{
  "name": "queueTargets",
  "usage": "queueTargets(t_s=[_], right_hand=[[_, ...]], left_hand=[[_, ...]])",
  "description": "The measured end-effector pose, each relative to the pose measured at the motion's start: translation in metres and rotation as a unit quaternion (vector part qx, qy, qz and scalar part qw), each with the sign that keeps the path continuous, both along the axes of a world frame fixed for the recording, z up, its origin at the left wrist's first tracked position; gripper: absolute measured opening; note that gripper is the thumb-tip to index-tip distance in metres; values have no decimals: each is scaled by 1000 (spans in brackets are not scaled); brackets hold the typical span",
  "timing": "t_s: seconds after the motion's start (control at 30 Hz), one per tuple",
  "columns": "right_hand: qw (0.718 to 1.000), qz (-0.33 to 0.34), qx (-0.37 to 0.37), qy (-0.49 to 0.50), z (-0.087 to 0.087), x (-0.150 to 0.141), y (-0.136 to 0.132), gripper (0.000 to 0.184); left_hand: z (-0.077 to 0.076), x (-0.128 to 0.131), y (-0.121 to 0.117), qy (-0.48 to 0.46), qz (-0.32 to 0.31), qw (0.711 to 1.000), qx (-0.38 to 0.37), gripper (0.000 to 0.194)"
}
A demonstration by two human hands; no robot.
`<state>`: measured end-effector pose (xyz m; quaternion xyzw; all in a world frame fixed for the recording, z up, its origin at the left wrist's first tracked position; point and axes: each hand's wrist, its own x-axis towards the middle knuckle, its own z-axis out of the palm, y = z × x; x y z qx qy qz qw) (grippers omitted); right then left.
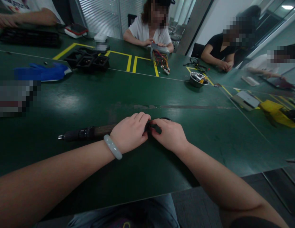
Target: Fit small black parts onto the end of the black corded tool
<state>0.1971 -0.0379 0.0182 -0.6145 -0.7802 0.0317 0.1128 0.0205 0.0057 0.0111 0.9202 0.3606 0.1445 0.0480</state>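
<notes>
Though beyond the tool (87, 133), metal bowl (196, 83) near cables (199, 66).

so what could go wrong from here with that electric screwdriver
The round-bodied electric screwdriver might roll on the green table if the left hand loosens. That hand and the right hand hide much of the dark part between them, so a slip could go unseen. The bangle might knock the table.

Shines like bare metal at the tip (61, 137) of the long tool (92, 133); looks matt and plastic-like along its collar (78, 135). Gleams smooth and glossy on the worktop (128, 91), polished on the bracelet (113, 147), metallic on the bowl (196, 84).
</notes>
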Motion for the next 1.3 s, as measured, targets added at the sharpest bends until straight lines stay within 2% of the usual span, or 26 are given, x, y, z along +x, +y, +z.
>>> queueTargets(t_s=[0.47, 0.6, 0.77, 1.03, 1.2, 1.3], right_hand=[[1000, -4, -4, 10, -2, 2, 2, 19], [997, -44, -22, 57, 3, 3, -1, 26], [988, -64, -64, 123, 13, 15, -7, 19], [991, -9, -112, 67, 21, 42, -1, 24], [988, -56, -139, 37, 24, 42, -2, 14], [988, -57, -137, 39, 19, 37, -1, 11]], left_hand=[[0, -1, 0, 5, -3, 1000, -4, 28], [3, -2, -1, 2, -11, 1000, -3, 26], [4, -3, 0, -10, -6, 1000, -6, 21], [5, -1, 0, -2, 17, 1000, 3, 20], [8, 2, -2, 16, 13, 1000, 10, 20], [10, 3, -3, 25, 15, 999, 15, 19]])
